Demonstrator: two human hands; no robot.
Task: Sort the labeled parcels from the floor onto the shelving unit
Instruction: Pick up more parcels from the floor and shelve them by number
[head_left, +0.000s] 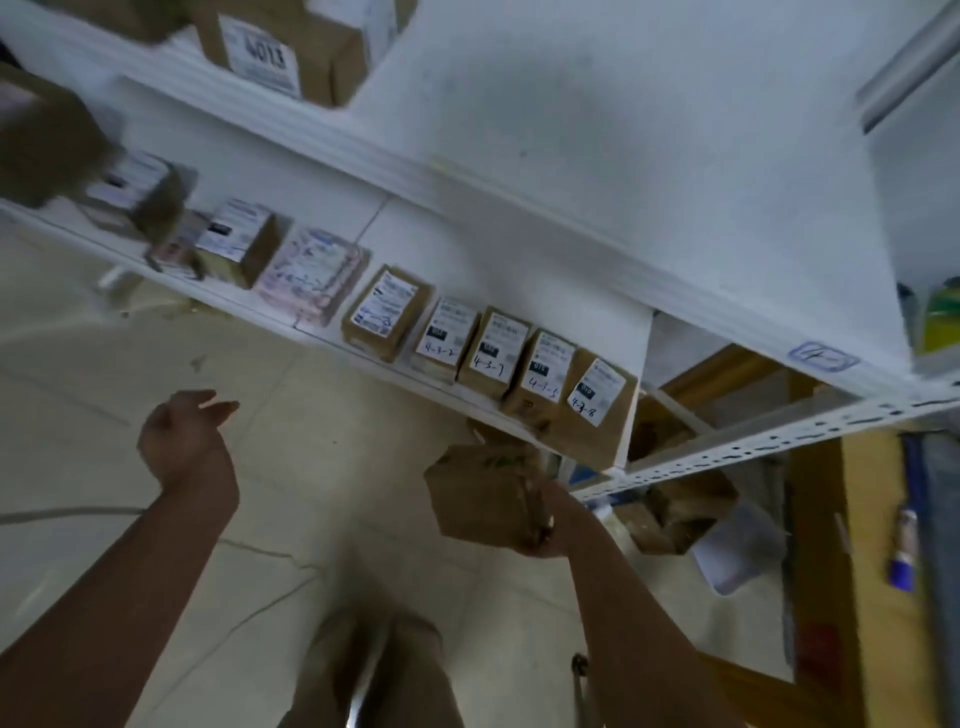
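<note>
Small brown cardboard parcel (480, 499) gripped from its right side by the right hand (543, 525), just below the white metal shelf (415, 380) and its labelled boxes (491, 353); left hand (182, 441), fingers loose and empty, is farther off

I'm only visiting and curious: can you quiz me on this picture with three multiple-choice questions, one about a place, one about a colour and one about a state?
1. Where is the parcel marked 4-3-8?
A. on the floor
B. at the right end of the row on the shelf
C. on the level above

2. What colour is the box held by the right hand?
A. brown
B. red
C. blue

3. What is the left hand doing?
A. gripping a parcel
B. pressing a label
C. holding nothing

Answers:
1 B: it is the last parcel in the labelled row.
2 A: it is plain brown cardboard.
3 C: its fingers are loose and nothing is in them.
</note>
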